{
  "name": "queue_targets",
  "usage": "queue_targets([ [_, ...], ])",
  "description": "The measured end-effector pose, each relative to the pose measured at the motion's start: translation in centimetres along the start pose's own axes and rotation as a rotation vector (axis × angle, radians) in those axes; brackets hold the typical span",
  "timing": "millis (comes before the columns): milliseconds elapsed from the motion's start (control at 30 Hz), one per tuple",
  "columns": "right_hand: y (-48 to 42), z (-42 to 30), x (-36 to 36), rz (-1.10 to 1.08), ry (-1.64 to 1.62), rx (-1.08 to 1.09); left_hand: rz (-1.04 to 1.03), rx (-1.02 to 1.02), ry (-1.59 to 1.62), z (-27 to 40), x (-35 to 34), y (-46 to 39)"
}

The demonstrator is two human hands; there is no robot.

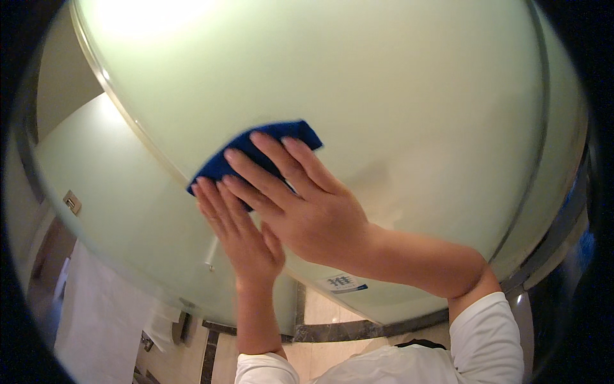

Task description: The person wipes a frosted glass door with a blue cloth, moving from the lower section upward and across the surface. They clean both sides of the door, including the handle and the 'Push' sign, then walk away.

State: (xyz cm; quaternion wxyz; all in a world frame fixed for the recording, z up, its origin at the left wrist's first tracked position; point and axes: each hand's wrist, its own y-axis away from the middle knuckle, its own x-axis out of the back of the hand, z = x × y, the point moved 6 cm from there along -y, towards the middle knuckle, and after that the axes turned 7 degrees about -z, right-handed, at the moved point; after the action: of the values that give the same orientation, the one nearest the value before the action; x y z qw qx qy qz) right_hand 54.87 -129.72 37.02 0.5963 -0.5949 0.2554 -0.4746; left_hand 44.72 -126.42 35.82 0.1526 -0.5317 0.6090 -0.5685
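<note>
Under my right hand (pixel 312 206) a folded blue cloth (pixel 244 149) lies flat against a large frosted glass panel (pixel 407 96). The fingers of that hand are spread across the cloth and press it to the glass. Just left of it, my left hand (pixel 240 235) has its fingers stretched out, with the fingertips on the cloth's lower left end. The thumb side of the left hand meets or nearly meets the right hand. Both palms face the glass, and they hide the lower part of the cloth.
A metal-edged border (pixel 136 125) runs down the panel's left side. Beyond it stands another frosted glass panel (pixel 129 187) with a small metal plate (pixel 72 202). Low on the glass, a sticker (pixel 343 283) bears writing. White sheeting (pixel 103 312) hangs at lower left, above a tiled floor (pixel 321 307).
</note>
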Motion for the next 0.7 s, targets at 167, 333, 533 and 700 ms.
queue_targets([
  [167,6.9,-2.0,-1.1,-0.201,0.064,0.067,-0.180,0.055,0.016,1.9,-2.9,9.0],
  [333,5.5,-2.1,-0.9,-0.197,0.028,0.074,-0.134,0.048,0.036,1.1,-2.5,7.3],
  [533,-1.3,-1.8,-0.6,0.014,0.008,0.019,-0.021,0.005,-0.019,-1.9,1.1,-0.2],
  [700,3.0,-2.6,-1.4,-0.112,0.048,0.019,-0.086,0.042,0.023,-0.6,-1.3,5.4],
])
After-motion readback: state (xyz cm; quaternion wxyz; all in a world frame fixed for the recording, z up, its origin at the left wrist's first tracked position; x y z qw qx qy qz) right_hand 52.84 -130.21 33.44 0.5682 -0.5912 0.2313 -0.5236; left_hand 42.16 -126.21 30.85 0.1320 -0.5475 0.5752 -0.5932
